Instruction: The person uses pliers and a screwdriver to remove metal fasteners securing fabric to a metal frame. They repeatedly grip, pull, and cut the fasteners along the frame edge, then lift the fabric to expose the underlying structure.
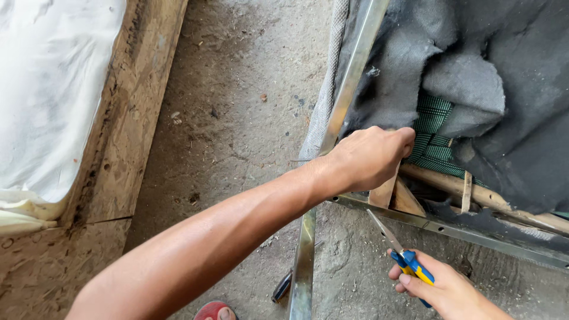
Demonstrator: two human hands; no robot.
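Two hands: left hand (370, 159) fingers pinching soft grey felt (462, 83); right hand (441, 290) fingers closed on pliers (398, 252).
Felt: limp, light; grip near edge.

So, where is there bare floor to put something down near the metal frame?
The grey concrete floor lies bare between the chipboard panel and the upright metal frame bar. It is crowded at the frame corner: the left hand grips grey felt, and the right hand holds blue-and-yellow pliers.
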